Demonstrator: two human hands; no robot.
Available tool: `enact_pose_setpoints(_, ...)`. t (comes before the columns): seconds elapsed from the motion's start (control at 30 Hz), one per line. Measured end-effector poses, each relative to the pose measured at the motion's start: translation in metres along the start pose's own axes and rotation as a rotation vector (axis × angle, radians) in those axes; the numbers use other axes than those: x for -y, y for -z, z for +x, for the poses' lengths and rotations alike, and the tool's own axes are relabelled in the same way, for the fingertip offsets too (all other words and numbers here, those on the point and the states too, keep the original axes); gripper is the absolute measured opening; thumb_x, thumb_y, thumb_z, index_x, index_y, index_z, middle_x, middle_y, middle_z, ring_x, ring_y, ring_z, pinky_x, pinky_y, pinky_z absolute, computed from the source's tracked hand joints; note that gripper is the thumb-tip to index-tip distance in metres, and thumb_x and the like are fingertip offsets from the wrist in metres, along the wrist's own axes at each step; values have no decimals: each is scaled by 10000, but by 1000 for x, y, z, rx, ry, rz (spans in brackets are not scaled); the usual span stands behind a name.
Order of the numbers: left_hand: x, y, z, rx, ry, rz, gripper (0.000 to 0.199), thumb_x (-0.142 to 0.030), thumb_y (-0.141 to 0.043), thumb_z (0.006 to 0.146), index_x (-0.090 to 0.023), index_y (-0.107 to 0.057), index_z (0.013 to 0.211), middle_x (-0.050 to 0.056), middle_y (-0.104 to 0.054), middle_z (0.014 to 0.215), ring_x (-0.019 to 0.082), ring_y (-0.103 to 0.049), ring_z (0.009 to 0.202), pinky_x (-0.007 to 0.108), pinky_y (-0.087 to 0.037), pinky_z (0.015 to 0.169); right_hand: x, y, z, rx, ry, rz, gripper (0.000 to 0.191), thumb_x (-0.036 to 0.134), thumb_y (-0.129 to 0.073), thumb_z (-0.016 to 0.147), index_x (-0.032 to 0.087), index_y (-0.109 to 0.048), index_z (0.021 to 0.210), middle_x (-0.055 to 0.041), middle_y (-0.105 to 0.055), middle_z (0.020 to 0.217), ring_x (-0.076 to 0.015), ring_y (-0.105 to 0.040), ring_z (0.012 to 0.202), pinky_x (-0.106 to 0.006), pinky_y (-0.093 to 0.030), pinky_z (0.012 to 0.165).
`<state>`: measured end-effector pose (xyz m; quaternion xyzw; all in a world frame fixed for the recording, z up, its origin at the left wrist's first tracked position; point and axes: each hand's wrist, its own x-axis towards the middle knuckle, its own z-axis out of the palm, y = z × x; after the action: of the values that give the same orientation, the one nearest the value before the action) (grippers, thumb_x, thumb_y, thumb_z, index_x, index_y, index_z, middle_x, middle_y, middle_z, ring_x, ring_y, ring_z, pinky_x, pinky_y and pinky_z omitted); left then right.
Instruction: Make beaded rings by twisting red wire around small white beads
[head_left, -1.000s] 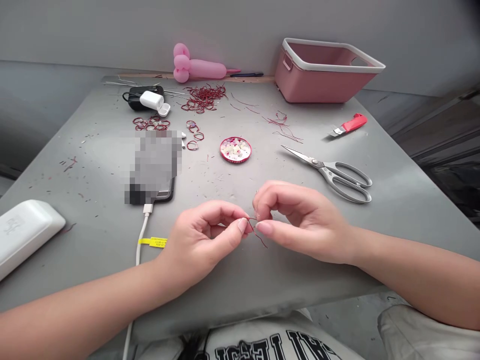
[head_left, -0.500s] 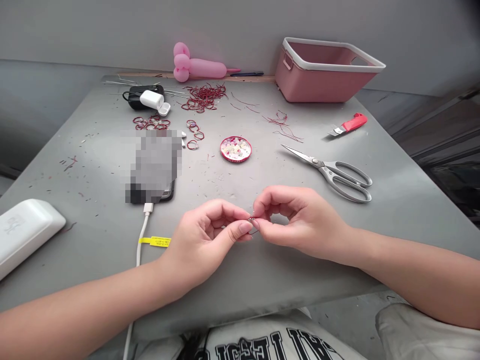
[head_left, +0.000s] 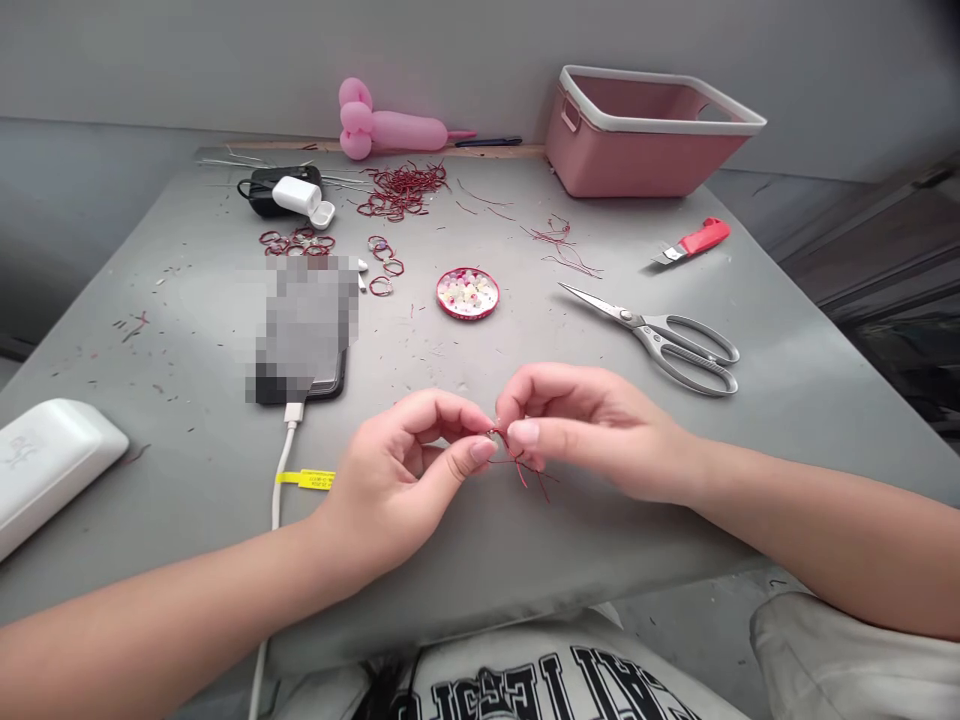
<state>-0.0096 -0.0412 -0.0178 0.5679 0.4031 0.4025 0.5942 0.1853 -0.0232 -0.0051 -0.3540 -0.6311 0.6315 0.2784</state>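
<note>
Over the front of the table, my left hand [head_left: 420, 465] pinches a thin dark-red cord [head_left: 521, 465] between thumb and forefinger, with something small and shiny at the fingertips, perhaps a bead. Close against it, my right hand [head_left: 581, 425] has its thumb and fingers closed on the same cord. Loose cord ends hang below the right fingertips. Beyond the hands lies a round red-rimmed lid [head_left: 467, 315] holding pale and pink beads [head_left: 469, 290]. Several finished-looking cord rings with beads [head_left: 381, 286] lie at the left, near a pile of red cord pieces [head_left: 405, 190].
Open scissors [head_left: 652, 335] and a red-handled cutter knife [head_left: 694, 243] lie on the right. A pink bin [head_left: 637, 155] and a pink balloon [head_left: 397, 130] stand at the back. On the left are a phone [head_left: 337, 380] with a white cable [head_left: 281, 480] and a white case [head_left: 56, 460].
My right thumb has shifted and straightened across the cord. Red cord ends now show hanging below the right fingers. The whole view has moved slightly.
</note>
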Motion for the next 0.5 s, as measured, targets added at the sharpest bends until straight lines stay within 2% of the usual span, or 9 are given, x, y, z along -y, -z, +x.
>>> enact_pose_setpoints(0.07, -2, 0, 1, -18, 26, 2, 26, -179, -663, 828, -189, -639, 830, -38, -678, 736, 64, -658, 646, 136, -558, 615, -1, 5, 3, 55, -123, 153, 115, 256, -549, 898, 151, -593, 881, -2, -580, 740, -80, -537, 619, -212, -483, 572)
enact_pose_setpoints(0.17, -4, 0, 2, -31, 73, -8, 50, -206, -670, 825, -177, -633, 808, -24, -673, 741, 69, -646, 599, 154, -563, 579, -2, 8, 7, 99, -201, 172, 152, 292, -618, 871, 141, -608, 882, 0, -593, 735, -66, -525, 603, -190, -469, 563)
enact_pose_setpoints(0.27, -6, 0, 3, -34, 97, -28, 76, -220, -674, 818, -168, -626, 791, -7, -676, 751, 80, -640, 597, 177, -576, 576, -2, 9, 8, 140, -241, 151, 177, 279, -709, 800, 133, -625, 853, 1, -616, 742, -62, -534, 624, -171, -459, 563)
enact_pose_setpoints(0.5, -6, -1, 5, -28, 101, -18, 86, -228, -678, 801, -165, -620, 799, 9, -662, 750, 105, -631, 616, 216, -584, 576, -5, 12, 9, 168, -231, 278, 121, 249, -664, 834, 128, -655, 846, 3, -618, 681, -64, -536, 581, -177, -453, 528)
